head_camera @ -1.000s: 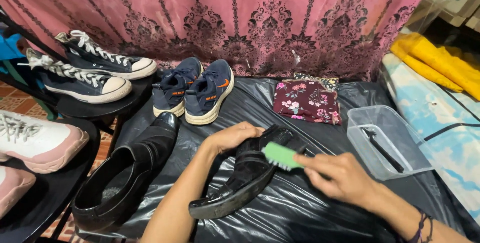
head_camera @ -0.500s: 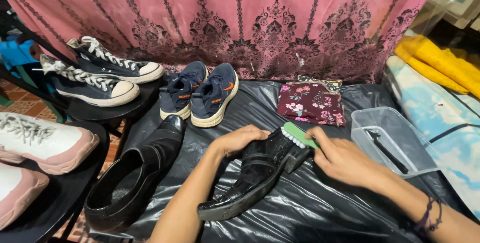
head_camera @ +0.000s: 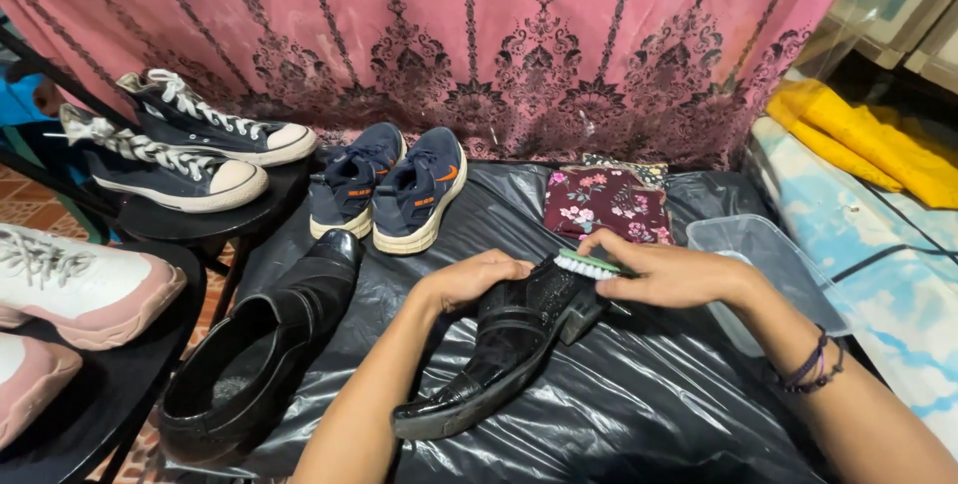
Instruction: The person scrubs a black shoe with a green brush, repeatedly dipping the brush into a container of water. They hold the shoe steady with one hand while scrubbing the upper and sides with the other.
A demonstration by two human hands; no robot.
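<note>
Black glossy dress shoe (head_camera: 499, 349) lies on its side on the plastic-covered desk (head_camera: 639, 404), heel toward the far edge. Head view: the left hand (head_camera: 477, 279) is curled around the shoe's heel end, steadying it; the right hand (head_camera: 664, 272) is closed around a green-backed brush (head_camera: 589, 264), bristles pressed to the heel. Judging by its shine, much of the upper appears brushed, while the heel area remains in work. Its matching black shoe (head_camera: 264, 349) rests just beside, untouched by either hand. A clear plastic tub (head_camera: 768, 264) and blue sneakers (head_camera: 394, 190) sit nearby.
</note>
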